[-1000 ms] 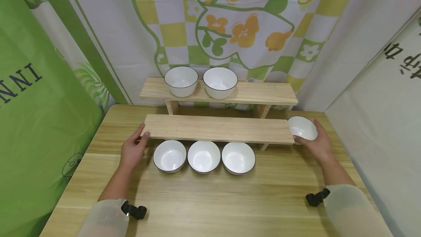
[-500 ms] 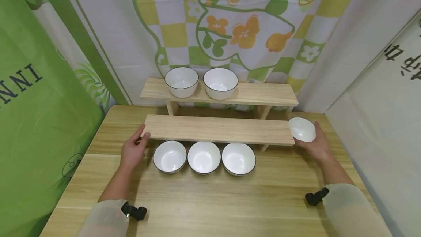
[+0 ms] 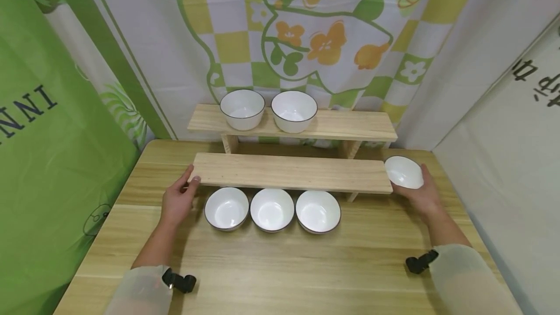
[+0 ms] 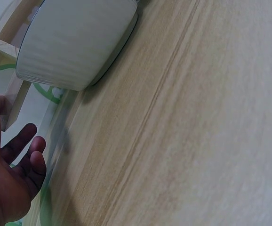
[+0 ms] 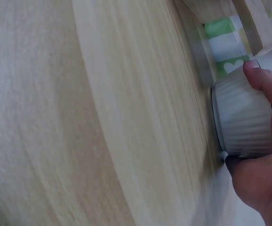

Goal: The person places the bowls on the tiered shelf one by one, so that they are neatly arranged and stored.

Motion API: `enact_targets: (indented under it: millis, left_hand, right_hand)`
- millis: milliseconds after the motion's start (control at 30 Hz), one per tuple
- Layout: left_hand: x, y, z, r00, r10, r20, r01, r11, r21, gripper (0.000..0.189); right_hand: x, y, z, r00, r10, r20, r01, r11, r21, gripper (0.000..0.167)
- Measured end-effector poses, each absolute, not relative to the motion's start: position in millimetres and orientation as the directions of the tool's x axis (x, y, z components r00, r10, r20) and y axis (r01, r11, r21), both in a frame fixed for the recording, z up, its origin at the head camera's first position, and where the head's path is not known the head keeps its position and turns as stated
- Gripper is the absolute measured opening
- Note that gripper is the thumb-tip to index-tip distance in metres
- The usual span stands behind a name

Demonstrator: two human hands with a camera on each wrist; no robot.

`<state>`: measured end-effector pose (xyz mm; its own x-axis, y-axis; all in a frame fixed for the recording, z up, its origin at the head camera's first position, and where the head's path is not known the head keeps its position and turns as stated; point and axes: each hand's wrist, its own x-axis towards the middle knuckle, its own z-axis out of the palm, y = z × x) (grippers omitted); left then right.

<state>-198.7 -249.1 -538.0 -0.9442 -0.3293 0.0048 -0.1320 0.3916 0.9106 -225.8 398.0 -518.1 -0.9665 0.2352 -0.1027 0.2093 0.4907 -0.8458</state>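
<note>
The person's right grip (image 5: 260, 181), a bare hand, holds a round white bowl with ribbed sides and thin dark edges (image 5: 244, 117). The thumb (image 5: 265, 82) is on one side of the bowl, and a dark-looking fingertip (image 5: 230, 162) shows by the other side. A big light brown wooden counter with long stripes (image 5: 117, 108) fills most of the view. It is hard to tell if the bowl touches it. Near the thumb is the end of a pale wooden board (image 5: 256, 26). Behind is a cloth with green and white squares (image 5: 219, 29).
</note>
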Motion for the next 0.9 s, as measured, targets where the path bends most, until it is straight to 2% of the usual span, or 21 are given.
enact_targets:
  millis: [200,333,700,900]
  left_hand:
    - [-200,-248,-537,-0.944,-0.33,-0.001,-0.131,0.373,0.919,0.055]
    - [-200,-249,-538,-0.946,-0.323,0.006,-0.124,0.38,0.917,0.055]
    - [-200,-250,-541,-0.947,-0.322,0.021,-0.113,0.391,0.913,0.056]
    - [-199,-250,-539,-0.948,-0.316,0.03,-0.104,0.401,0.91,0.057]
  right_hand:
    - [-223,404,-519,-0.958,0.263,-0.114,0.228,0.456,-0.861,0.126]
    - [-221,408,-516,-0.959,0.265,-0.104,0.226,0.486,-0.844,0.127]
    - [-217,413,-501,-0.972,0.237,-0.007,0.127,0.496,-0.859,0.128]
    - [-213,415,-494,-0.972,0.233,-0.02,0.143,0.523,-0.84,0.128]
